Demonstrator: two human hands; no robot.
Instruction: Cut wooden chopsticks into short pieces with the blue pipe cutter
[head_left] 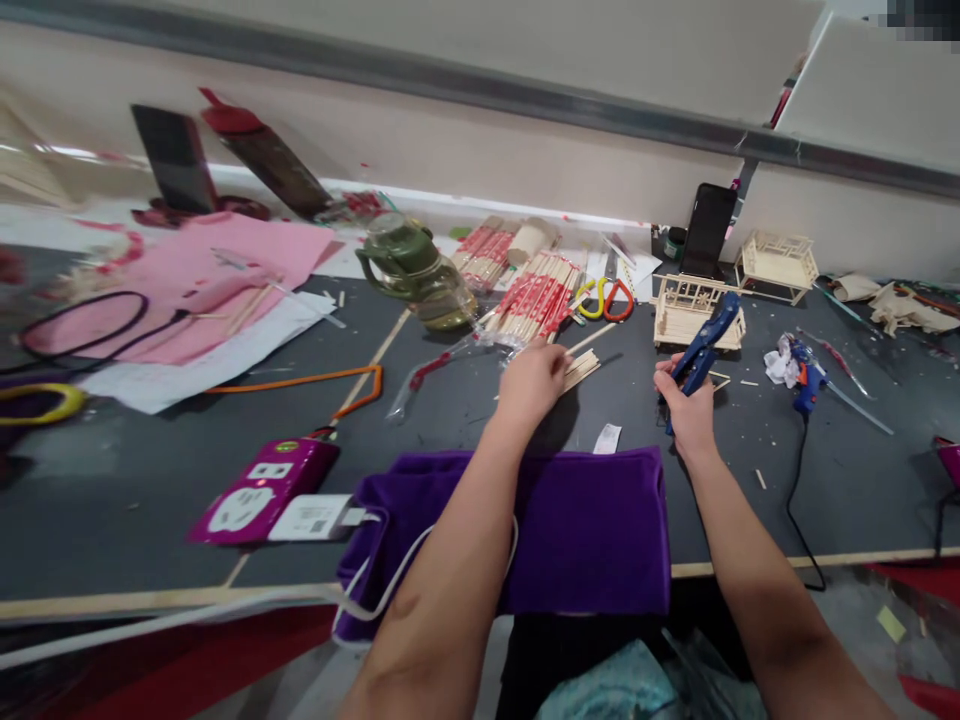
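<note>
My left hand (531, 382) has its fingers closed at a bundle of thin wooden sticks (582, 372) on the dark table. One stick (594, 338) juts out from the fingertips to the right; the fingers partly hide the grip. In my right hand (691, 412) is a blue hand cutter (705, 345), tilted up and to the right, its lower end partly hidden by the fingers. Just behind the cutter stands a small wooden model bed (667, 325). Red-and-white paper-wrapped chopsticks (531, 300) lie beyond my left hand.
A purple cloth (592, 530) covers the table's front edge under my left forearm. A glue gun (810, 385) with a cord lies right. Scissors (616, 300), a green-topped jug (420, 270), a phone (709, 228) and another model (776, 265) stand behind. A magenta power strip (300, 468) sits left.
</note>
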